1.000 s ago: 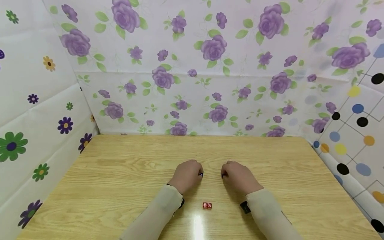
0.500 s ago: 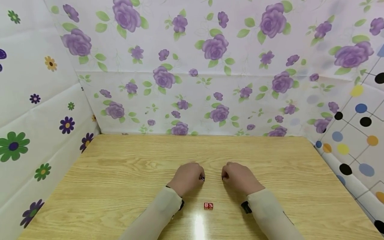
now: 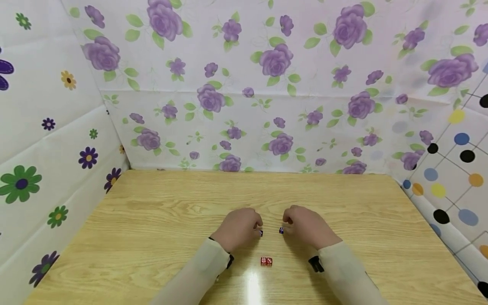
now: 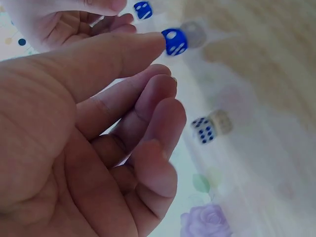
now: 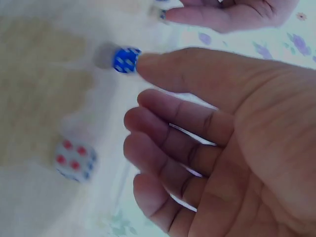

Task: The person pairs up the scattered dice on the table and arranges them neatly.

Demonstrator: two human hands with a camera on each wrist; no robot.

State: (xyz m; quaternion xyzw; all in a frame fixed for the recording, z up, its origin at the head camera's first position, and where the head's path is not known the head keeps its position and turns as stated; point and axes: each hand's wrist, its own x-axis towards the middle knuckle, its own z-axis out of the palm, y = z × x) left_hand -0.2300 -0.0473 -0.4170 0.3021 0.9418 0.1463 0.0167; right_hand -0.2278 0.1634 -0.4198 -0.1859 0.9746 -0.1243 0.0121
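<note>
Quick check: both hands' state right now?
Left hand: open, beside a blue die, not gripping it.
Right hand: open, beside another blue die, not gripping it.

The left blue die (image 4: pixel 175 42), nearer the tabletop's left edge, and the right blue die (image 5: pixel 126 60) both have white pips. Two red dice (image 3: pixel 263 261), also white-pipped, lie farther from the back edge of the yellow-tan, wood-grained tabletop (image 3: pixel 171 220). The left wrist view shows a blue-pipped white die (image 4: pixel 204 130); the right, a red-pipped white die (image 5: pixel 75 159) (with blue pips on neighbouring faces). Beyond the back edge, a white floral cloth (image 3: pixel 244 114) bears purple roses and green leaves. The sleeves (image 3: pixel 202 264) are cream.
</note>
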